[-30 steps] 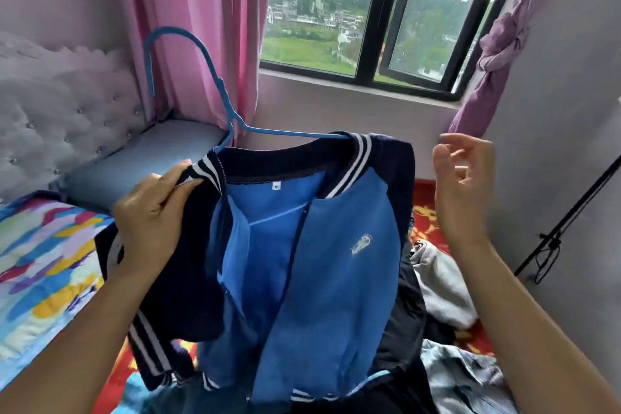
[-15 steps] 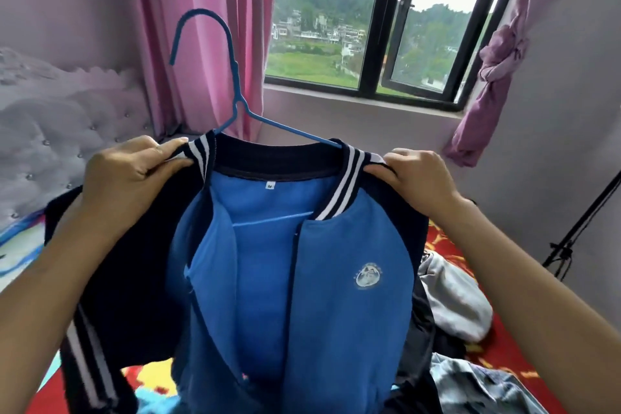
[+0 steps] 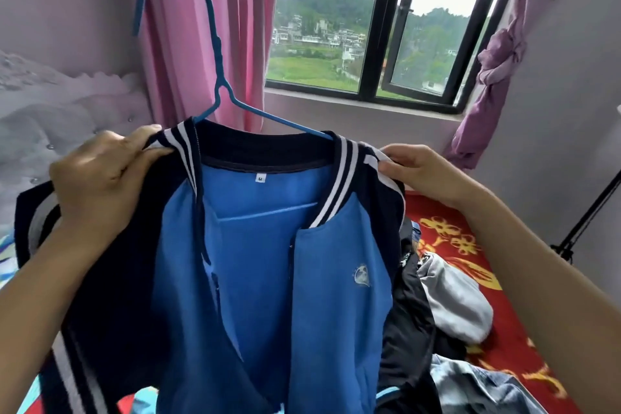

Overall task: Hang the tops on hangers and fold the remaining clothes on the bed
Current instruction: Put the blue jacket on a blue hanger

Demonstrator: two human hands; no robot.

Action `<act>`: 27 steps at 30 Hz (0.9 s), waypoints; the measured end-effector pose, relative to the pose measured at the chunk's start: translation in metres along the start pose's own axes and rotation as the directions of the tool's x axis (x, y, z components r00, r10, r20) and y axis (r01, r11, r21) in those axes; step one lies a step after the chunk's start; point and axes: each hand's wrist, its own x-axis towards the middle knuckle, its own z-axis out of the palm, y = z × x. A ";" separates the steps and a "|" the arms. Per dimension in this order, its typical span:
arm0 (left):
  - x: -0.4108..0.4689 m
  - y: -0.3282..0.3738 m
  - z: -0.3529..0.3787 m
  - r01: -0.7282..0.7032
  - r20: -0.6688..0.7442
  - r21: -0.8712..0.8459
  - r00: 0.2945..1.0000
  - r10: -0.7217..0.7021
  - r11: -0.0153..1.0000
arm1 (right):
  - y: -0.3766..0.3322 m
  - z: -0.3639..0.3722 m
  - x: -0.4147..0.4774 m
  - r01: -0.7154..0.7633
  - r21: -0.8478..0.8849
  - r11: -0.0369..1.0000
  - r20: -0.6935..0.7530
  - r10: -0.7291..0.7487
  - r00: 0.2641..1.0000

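Both hands have shifted outward: fingers of the left hand [image 3: 100, 178] and right hand [image 3: 426, 175] clamp the jacket [image 3: 268, 279] shoulders. It hangs between them on the blue hanger [image 3: 215, 54], above the bed [image 3: 470, 245]. The hook points up-left, nearer the left hand.

Both hands, left [image 3: 97, 178] and right [image 3: 426, 173], pinch blue jacket [image 3: 268, 272] shoulders on blue hanger [image 3: 215, 54].

Daylight from the window [image 3: 369, 44]; edges bowed, perhaps slightly soft.
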 end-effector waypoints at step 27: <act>-0.067 -0.018 -0.176 0.464 0.172 -0.210 0.884 -0.434 0.860 | -0.094 0.103 0.067 0.101 0.182 0.978 -0.097 -0.085 0.992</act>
